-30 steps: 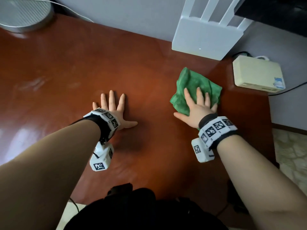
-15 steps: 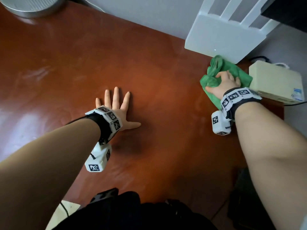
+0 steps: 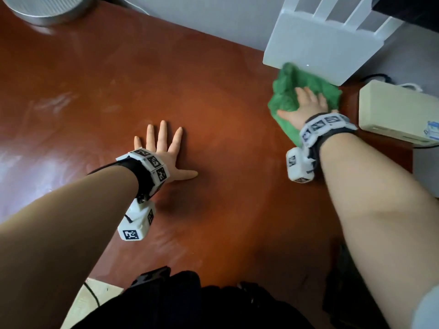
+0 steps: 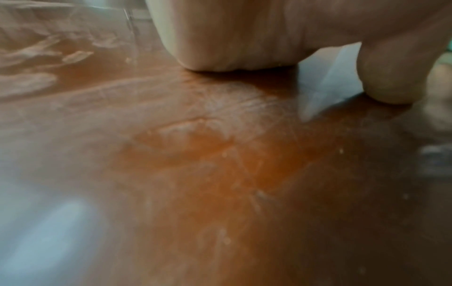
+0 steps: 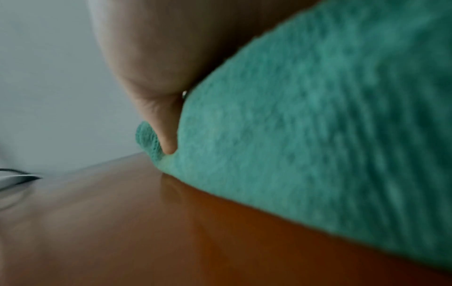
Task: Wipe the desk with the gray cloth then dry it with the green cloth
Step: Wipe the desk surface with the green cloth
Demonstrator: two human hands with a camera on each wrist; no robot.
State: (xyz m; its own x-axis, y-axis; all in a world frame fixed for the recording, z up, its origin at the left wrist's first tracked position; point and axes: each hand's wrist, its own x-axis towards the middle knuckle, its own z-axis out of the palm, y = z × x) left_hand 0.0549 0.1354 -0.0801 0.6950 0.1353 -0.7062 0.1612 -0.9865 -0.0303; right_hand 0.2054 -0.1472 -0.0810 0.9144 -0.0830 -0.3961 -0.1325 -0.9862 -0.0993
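The desk (image 3: 213,96) fills most of the head view, a glossy red-brown top with pale smears toward nine o'clock and a bright patch of reflected light at the left edge. At one o'clock a white router (image 3: 316,43) stands against the wall with its flat aerials rising out of the picture. At three o'clock a cream box (image 3: 399,110) lies near the desk's right edge, with a blue-and-white label on its near corner. At eleven o'clock the rim of a round grey base (image 3: 47,8) shows, cut off by the top of the picture.

The green cloth (image 3: 287,91) lies bunched on the desk at two o'clock, its far edge touching the foot of the router. The right hand (image 3: 306,105) lies on top of it, palm down, fingers fairly straight and close together, pressing the cloth to the wood; in the right wrist view the thumb (image 5: 168,139) digs into a fold of cloth. Whether any fingers curl into the fabric on the far side I cannot tell.

The left hand (image 3: 164,153) rests flat on bare wood near the middle, fingers (image 3: 163,136) spread wide, thumb pointing toward three o'clock, holding nothing.

The gray cloth does not appear in any view.
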